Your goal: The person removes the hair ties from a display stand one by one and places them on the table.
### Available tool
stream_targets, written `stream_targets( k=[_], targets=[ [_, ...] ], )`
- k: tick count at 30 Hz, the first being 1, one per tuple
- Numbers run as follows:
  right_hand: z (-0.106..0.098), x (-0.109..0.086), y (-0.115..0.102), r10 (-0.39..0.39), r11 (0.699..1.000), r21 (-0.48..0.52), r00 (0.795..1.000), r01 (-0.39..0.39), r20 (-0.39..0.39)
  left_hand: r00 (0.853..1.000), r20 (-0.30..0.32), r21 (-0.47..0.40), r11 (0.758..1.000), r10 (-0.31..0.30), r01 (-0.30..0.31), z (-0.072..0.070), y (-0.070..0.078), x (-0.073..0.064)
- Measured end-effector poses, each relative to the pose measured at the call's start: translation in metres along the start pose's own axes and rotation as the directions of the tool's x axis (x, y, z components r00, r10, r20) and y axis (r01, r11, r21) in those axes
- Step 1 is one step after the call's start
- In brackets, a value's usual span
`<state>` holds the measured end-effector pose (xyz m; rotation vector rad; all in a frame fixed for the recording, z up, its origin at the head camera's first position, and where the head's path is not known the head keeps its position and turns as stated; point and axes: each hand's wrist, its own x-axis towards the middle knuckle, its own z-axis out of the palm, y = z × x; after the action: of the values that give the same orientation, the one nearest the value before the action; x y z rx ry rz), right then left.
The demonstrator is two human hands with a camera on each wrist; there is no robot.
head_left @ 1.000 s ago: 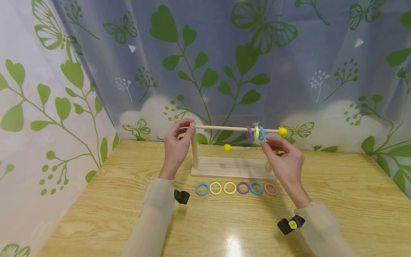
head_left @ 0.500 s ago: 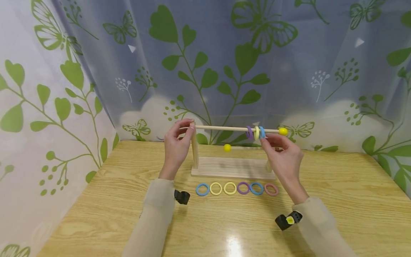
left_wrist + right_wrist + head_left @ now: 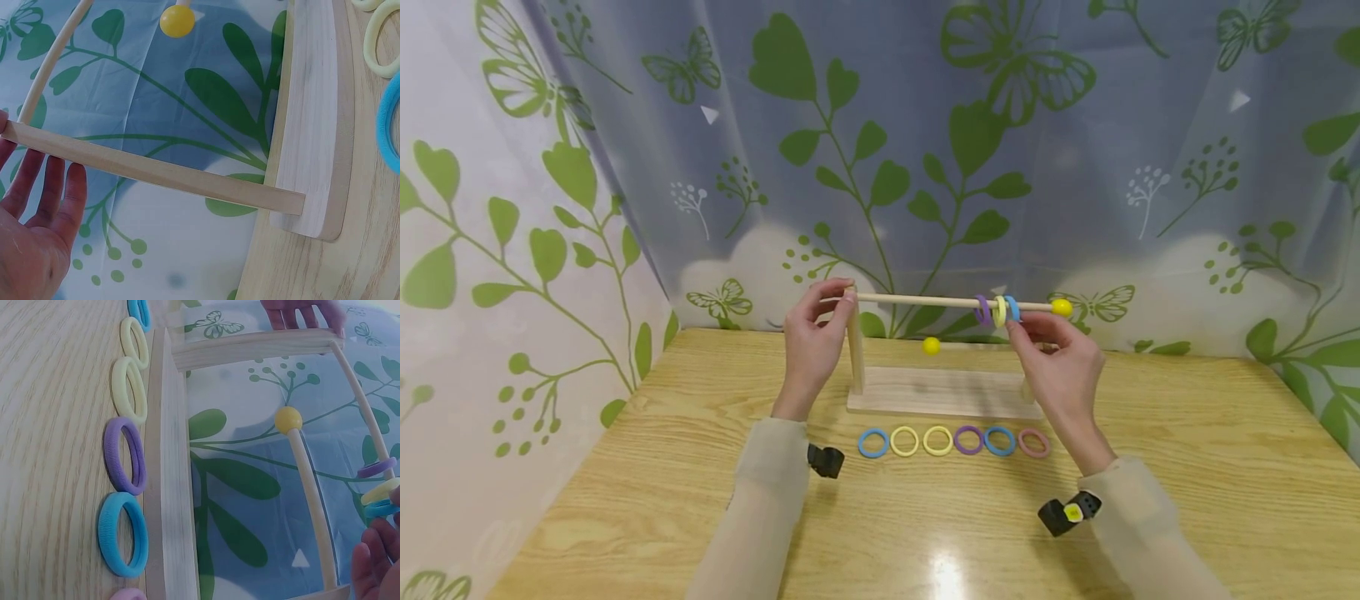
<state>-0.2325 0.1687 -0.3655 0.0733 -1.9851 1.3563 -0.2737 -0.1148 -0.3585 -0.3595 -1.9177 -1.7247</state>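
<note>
A wooden stand (image 3: 940,393) has two horizontal rods at different heights. In the head view, my left hand (image 3: 812,337) holds the top of its left post (image 3: 855,354), fingers behind and thumb in front. Hair-tie-like rings hang on the upper rod (image 3: 917,298): purple (image 3: 982,310), pale yellow (image 3: 999,311) and blue (image 3: 1013,307). My right hand (image 3: 1063,362) pinches the blue ring from below, between thumb and fingers. In the right wrist view, the blue ring (image 3: 379,509) lies against the pale yellow one. A yellow ball (image 3: 1062,307) caps the rod's right end.
Along the stand's front, several loose rings lie in a row on the wooden table (image 3: 880,517), from a blue ring (image 3: 873,443) at left to a pink ring (image 3: 1034,443) at right. The lower rod's left end carries a yellow ball (image 3: 931,345). Behind hangs a patterned curtain (image 3: 880,167).
My right hand has moved slightly up and left and now pinches the blue ring; a second ago it was just below it. My left hand stays on the post.
</note>
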Motion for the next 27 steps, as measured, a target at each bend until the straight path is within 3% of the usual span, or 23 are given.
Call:
stream_targets(
  k=[27],
  targets=[
    [-0.0099,0.0050,0.0004,0.006,1.000,-0.015,0.999,-0.007,-0.048,1.000,-0.005,0.005,1.000,-0.007,0.007,0.0007,0.0011,-0.0005]
  ],
)
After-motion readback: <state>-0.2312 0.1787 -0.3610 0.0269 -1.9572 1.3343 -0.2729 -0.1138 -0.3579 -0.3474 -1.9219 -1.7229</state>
